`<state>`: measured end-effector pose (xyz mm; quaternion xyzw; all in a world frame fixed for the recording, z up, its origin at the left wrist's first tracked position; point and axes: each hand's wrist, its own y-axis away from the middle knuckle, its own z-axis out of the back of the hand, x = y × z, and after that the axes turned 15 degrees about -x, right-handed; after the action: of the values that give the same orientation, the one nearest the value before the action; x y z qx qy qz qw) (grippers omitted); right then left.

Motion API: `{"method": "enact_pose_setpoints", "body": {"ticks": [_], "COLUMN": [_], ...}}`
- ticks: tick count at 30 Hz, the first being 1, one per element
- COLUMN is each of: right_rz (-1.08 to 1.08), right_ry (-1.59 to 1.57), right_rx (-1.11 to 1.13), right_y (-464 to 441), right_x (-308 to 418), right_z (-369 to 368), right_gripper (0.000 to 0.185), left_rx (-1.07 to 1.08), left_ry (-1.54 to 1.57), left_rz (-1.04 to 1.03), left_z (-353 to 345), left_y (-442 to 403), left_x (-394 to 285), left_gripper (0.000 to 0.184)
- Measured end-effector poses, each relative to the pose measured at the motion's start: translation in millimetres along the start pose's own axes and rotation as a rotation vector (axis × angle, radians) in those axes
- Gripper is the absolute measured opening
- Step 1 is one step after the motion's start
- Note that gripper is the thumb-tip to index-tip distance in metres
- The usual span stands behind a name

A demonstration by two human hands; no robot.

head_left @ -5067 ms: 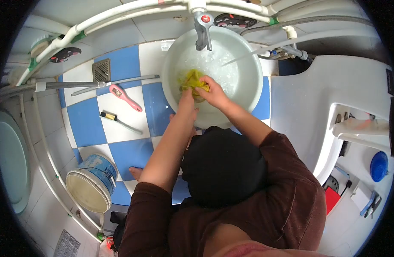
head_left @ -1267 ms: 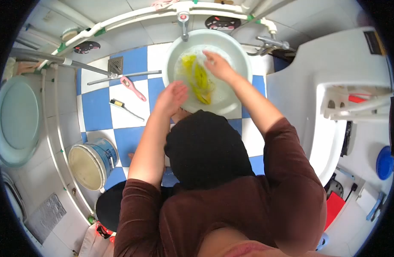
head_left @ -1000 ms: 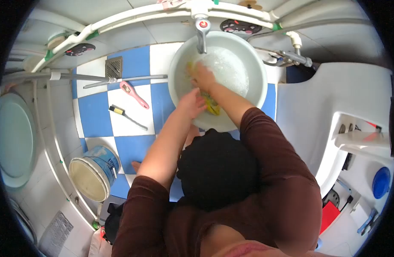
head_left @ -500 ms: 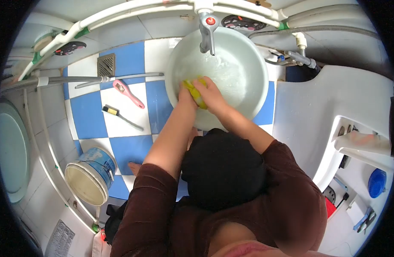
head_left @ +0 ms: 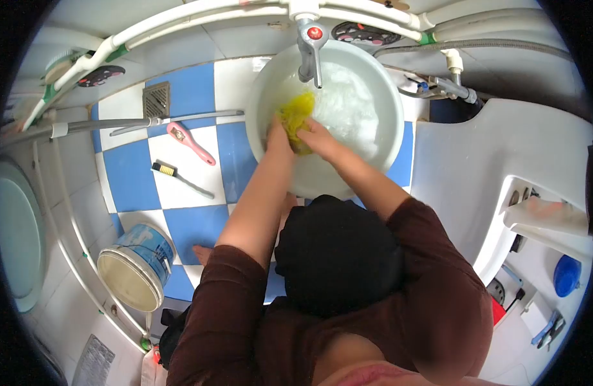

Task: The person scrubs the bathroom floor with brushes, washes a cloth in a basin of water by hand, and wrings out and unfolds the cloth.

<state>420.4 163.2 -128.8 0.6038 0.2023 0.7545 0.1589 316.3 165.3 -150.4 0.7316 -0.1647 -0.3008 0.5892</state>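
A large pale green basin [head_left: 388,138] holds rippling water under the grey tap [head_left: 312,48]. Inside its left part is a wet yellow cloth [head_left: 298,108], fanned out toward the tap. My left hand [head_left: 278,133] grips the cloth from the left, fingers mostly hidden behind it. From the right, my right hand [head_left: 316,137] is closed on the cloth's lower part. Both hands are inside the basin, close together.
On the blue and white tiles lie a pink-handled brush [head_left: 192,143], a scrubbing brush [head_left: 180,179] and a grey pipe [head_left: 200,114]. A bucket [head_left: 135,264] stands lower left. A floor drain [head_left: 157,100] sits upper left, a white ledge [head_left: 477,161] at right.
The yellow cloth, bunched up between my hands before, is now spread upward toward the tap. My hands remain in nearly the same place, and the water looks more stirred.
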Motion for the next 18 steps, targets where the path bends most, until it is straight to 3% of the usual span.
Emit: {"method": "enact_pose_setpoints", "body": {"ticks": [1,4,5,7,8,10,11,14,17,18], "right_rz": [0.042,0.250,0.292,0.380,0.325,0.276,0.447,1.019,0.329,0.079], "right_ry": [-0.213,0.270,0.357,0.521,0.681,0.851,0.901,0.901,1.085,0.953], "right_rx": [0.046,-0.053,-0.190,-0.467,-0.658,-1.035,-0.817,-0.230,-0.730,-0.690], "right_y": [4.6,7.5,-5.6,-58.8,-74.6,-80.4,-72.1,-54.7,-55.4,-54.3], "right_x": [5.5,15.2,3.3,-31.8,-33.5,-44.5,-44.2,-49.9,-44.0,-33.1], "right_z": [-2.6,-0.5,7.4,34.0,43.2,40.0,36.5,44.4,43.1,36.5], "right_gripper": [0.030,0.036,0.034,0.031,0.030,0.023,0.024,0.025,0.026,0.033], "left_rx": [0.047,0.156,0.191,0.060,-0.015,-0.065,-0.079,-0.092,-0.134,-0.160], "left_ry": [0.028,0.059,0.055,-0.360,-0.567,-0.591,-0.598,-0.402,-0.422,-0.423], "left_rz": [0.030,0.018,-0.008,-0.423,-0.621,-0.336,-0.204,-0.342,-0.236,-0.206], "left_z": [-2.3,0.9,3.7,16.4,22.6,23.2,17.7,24.3,13.8,9.3], "left_y": [21.2,20.2,9.6,-24.1,-32.4,-2.2,6.4,-33.8,12.6,21.8], "left_x": [-17.0,-13.8,-7.2,7.9,13.1,12.5,9.1,32.3,7.8,1.4], "left_gripper": [0.047,0.041,0.038,0.037,0.039,0.042,0.044,0.047,0.050,0.050]}}
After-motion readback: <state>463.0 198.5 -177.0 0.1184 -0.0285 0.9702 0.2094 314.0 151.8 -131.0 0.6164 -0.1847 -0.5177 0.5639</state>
